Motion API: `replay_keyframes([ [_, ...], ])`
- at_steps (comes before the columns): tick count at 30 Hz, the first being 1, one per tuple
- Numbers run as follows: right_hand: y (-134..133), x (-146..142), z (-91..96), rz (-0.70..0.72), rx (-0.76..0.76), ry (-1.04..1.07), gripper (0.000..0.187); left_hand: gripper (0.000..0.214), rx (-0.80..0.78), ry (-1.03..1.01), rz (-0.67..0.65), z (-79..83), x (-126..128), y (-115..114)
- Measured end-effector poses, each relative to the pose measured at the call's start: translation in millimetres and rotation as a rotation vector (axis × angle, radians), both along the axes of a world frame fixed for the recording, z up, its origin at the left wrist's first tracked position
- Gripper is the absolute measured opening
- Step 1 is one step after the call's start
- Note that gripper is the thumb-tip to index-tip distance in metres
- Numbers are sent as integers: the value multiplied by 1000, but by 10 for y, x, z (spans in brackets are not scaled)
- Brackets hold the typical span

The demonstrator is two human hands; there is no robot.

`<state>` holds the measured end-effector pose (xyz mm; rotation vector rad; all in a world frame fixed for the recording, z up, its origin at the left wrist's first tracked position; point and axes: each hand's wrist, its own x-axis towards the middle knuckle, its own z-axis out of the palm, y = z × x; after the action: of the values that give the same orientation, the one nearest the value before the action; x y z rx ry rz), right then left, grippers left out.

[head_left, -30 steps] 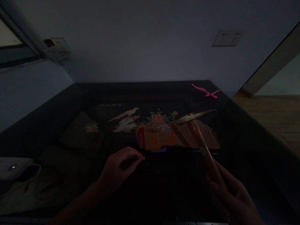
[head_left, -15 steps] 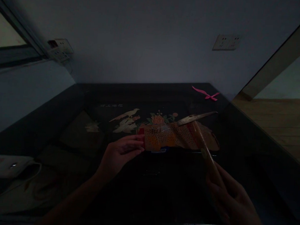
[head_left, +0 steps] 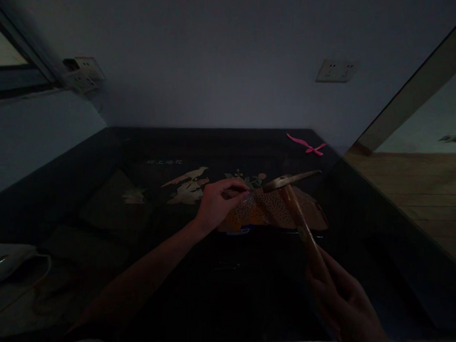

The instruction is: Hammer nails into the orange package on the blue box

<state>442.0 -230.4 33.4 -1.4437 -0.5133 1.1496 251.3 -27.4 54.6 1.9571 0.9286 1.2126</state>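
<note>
My right hand [head_left: 345,302] is wrapped round the wooden handle of a hammer [head_left: 303,222]. The hammer's metal head [head_left: 290,181] is over the right part of a flat brown and orange piece [head_left: 275,208] with dark dots. Whether the head touches that piece, I cannot tell. My left hand [head_left: 222,203] is over the left end of the dotted piece, thumb and fingertips pinched together. Anything between them is too small and dark to make out. The hand hides the piece's left end. A blue label [head_left: 240,231] shows at its front edge.
The dark glossy tabletop [head_left: 207,301] bears a bird picture [head_left: 187,182] and flowers. A pink ribbon [head_left: 308,146] lies at the back right. At left is a white device [head_left: 7,259] with a cord. Wall sockets [head_left: 335,71] are behind. The room is dim.
My left hand has moved right and up, from the red left end of the dotted piece onto its upper edge, fingers now pinched. The hammer stays in about the same place; the view has shifted slightly.
</note>
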Motion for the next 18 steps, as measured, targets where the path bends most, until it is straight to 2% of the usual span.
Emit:
replay_keyframes([
  [3, 2, 6, -1, -7, -18, -4, 68, 5, 60, 84, -17, -67, 1, -3],
  [9, 59, -34, 51, -3, -9, -21, 65, 5, 30, 119, -52, -134, -39, 9],
  [18, 88, -71, 48, 20, -9, -36, 66, 4, 53, 183, -64, -122, -61, 0],
])
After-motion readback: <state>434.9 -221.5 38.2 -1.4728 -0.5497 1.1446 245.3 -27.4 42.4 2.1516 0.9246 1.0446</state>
